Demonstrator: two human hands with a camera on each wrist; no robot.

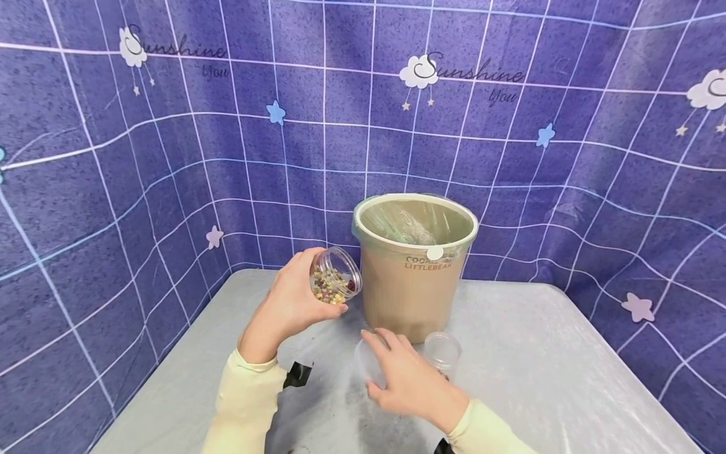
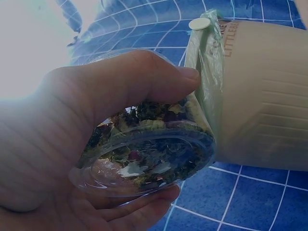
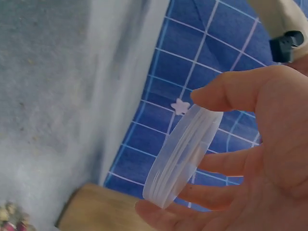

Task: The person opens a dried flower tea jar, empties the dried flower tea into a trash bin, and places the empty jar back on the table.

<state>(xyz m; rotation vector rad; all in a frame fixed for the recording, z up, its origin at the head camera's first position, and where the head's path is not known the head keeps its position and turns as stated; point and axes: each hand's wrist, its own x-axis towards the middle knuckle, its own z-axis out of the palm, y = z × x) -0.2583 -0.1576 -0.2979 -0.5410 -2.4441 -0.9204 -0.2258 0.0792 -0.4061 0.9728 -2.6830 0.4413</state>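
My left hand (image 1: 290, 297) grips a clear plastic jar (image 1: 331, 284), tilted on its side with its uncovered mouth facing right, beside the bin's left side. Dried flower bits (image 2: 159, 159) in yellow, green and dark red lie along the jar's lower wall. A translucent screw lid (image 3: 180, 156) is pinched by its rim between the thumb and fingers of my right hand (image 1: 411, 381), low over the table before the bin. Just right of that hand stands a second clear jar (image 1: 443, 349), partly hidden by the hand.
A beige bin (image 1: 411, 293) with a pale rim stands at the back middle of the grey-covered table (image 1: 510, 378), lined with a thin green plastic bag (image 1: 391, 221). Purple-blue gridded cloth (image 1: 317, 145) hangs behind and at both sides.
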